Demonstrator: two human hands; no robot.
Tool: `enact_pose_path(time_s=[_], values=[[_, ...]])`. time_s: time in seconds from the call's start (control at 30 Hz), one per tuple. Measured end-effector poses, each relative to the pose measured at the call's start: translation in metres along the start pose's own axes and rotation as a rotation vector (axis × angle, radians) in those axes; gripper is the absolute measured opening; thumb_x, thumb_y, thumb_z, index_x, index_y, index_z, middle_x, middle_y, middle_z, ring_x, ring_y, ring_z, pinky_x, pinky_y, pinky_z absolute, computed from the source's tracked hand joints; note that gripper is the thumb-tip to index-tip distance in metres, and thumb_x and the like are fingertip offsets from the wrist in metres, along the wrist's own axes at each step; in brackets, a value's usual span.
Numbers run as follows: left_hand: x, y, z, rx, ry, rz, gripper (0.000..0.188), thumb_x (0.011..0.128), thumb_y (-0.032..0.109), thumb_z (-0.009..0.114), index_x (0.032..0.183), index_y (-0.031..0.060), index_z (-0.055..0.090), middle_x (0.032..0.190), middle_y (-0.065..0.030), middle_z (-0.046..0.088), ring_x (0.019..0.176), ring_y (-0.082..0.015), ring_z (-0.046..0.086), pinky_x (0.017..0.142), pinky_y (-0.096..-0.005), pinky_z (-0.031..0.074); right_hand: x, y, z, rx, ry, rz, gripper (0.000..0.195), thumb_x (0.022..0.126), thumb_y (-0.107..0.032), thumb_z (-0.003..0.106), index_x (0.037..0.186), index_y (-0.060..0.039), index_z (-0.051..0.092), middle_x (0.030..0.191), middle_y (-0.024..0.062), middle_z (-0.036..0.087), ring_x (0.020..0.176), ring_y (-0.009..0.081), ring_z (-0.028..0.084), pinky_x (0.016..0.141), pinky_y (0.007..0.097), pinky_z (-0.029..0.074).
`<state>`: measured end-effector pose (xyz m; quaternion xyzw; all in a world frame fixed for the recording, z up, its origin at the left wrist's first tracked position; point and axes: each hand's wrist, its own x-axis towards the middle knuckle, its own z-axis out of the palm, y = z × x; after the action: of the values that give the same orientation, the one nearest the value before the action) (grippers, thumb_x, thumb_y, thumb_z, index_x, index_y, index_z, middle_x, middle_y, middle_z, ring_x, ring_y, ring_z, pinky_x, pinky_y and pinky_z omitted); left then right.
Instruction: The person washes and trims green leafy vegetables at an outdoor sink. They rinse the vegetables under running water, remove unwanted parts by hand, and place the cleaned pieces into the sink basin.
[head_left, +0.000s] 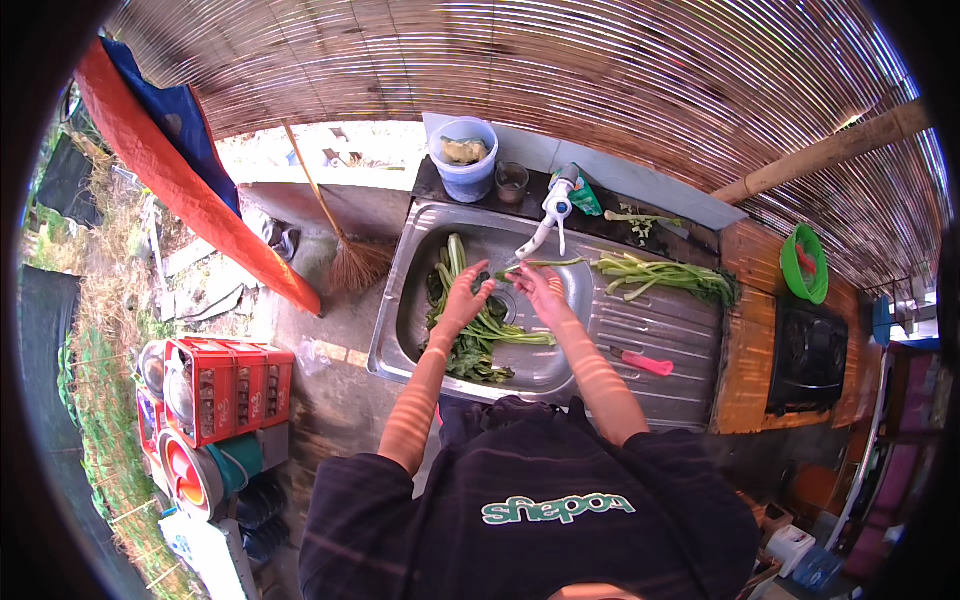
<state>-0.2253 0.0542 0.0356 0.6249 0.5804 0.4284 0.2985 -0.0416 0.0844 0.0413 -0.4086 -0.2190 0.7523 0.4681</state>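
My left hand is over the left part of the steel sink basin, fingers spread, with nothing plainly in it. My right hand pinches a thin green stalk with a leafy end just below the white faucet. Leafy green vegetables with long stalks lie in the basin under and beside my hands. On the ribbed drainboard to the right rests a bunch of pale green stalks. Nearer to me on the drainboard is a knife with a pink handle.
Behind the sink stand a plastic bucket, a glass and a green packet; cut stalk scraps lie beside them. Right are a green basin and a black stove. A broom and red crates stand left.
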Motion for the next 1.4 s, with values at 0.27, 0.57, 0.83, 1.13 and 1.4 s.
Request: enact_pose_path(time_s=[0.27,0.57,0.83,1.13,1.4], values=[[0.013,-0.005,0.024,0.097,-0.153,-0.261,0.025,0.086,0.015,0.059,0.107,0.0016,0.062,0.093,-0.0193,0.066,0.091,-0.0265,0.063,0.080,-0.0331,0.047,0.008,0.004,0.010,-0.004,0.098,-0.093,0.019,0.087,-0.016,0.062,0.103,-0.0079,0.059,0.092,0.0048,0.066,0.085,0.0153,0.061,0.072,0.0270,0.047],[-0.034,-0.050,-0.032,0.077,-0.045,-0.339,0.036,0.077,0.016,0.069,0.111,0.0068,0.062,0.084,-0.0155,0.068,0.077,-0.0266,0.066,0.072,-0.0336,0.051,0.012,-0.047,-0.024,0.142,0.235,-0.147,0.026,0.084,-0.019,0.067,0.103,-0.0066,0.055,0.093,0.0084,0.065,0.085,0.0181,0.063,0.076,0.0285,0.049],[0.002,-0.009,-0.002,0.012,-0.120,-0.093,0.045,0.078,0.018,0.071,0.119,0.0059,0.057,0.113,-0.0199,0.059,0.104,-0.0309,0.057,0.091,-0.0359,0.044,-0.004,-0.010,-0.008,-0.010,0.116,-0.107,0.021,0.085,-0.016,0.066,0.101,-0.0043,0.058,0.095,0.0089,0.065,0.084,0.0175,0.063,0.075,0.0277,0.050],[0.019,-0.007,0.022,0.310,-0.161,-0.021,0.016,0.085,0.011,0.062,0.099,0.0036,0.063,0.071,-0.0106,0.066,0.069,-0.0233,0.065,0.067,-0.0334,0.051,-0.003,-0.017,-0.005,-0.030,0.201,-0.153,0.017,0.087,-0.014,0.063,0.099,-0.0041,0.059,0.086,0.0060,0.064,0.079,0.0161,0.064,0.070,0.0260,0.049],[0.004,-0.025,0.001,0.026,-0.162,-0.047,0.048,0.084,0.010,0.062,0.130,0.0079,0.046,0.122,-0.0155,0.053,0.111,-0.0245,0.052,0.092,-0.0342,0.043,-0.001,-0.026,-0.006,-0.156,0.147,-0.084,0.016,0.086,-0.014,0.064,0.099,-0.0055,0.059,0.087,0.0043,0.065,0.077,0.0137,0.063,0.068,0.0250,0.048]])
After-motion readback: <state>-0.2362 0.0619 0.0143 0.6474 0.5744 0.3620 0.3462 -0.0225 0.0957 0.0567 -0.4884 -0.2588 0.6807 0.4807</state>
